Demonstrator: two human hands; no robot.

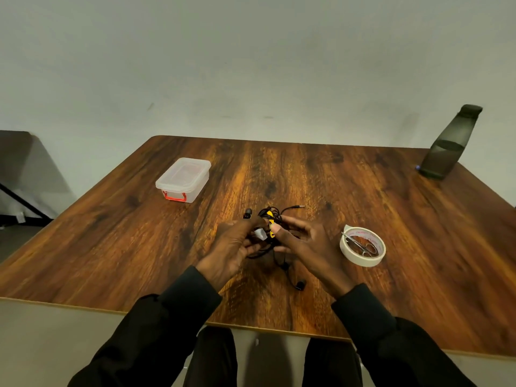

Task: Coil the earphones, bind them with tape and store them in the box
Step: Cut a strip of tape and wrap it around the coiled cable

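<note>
**Open table on the left, clutter on the right**

The table (307, 174) lies bare between the hands and the box (183, 179), so the path to the far left is open. The box's lid is on. Just right of the right hand (307, 244) a tape roll (362, 246) with scissors (360, 243) across it blocks that side. A bottle (449, 143) stands at the far right corner, well apart.

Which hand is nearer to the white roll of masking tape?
Right. The right hand is just left of the white roll of masking tape; the left hand is farther left, beyond it.
</note>
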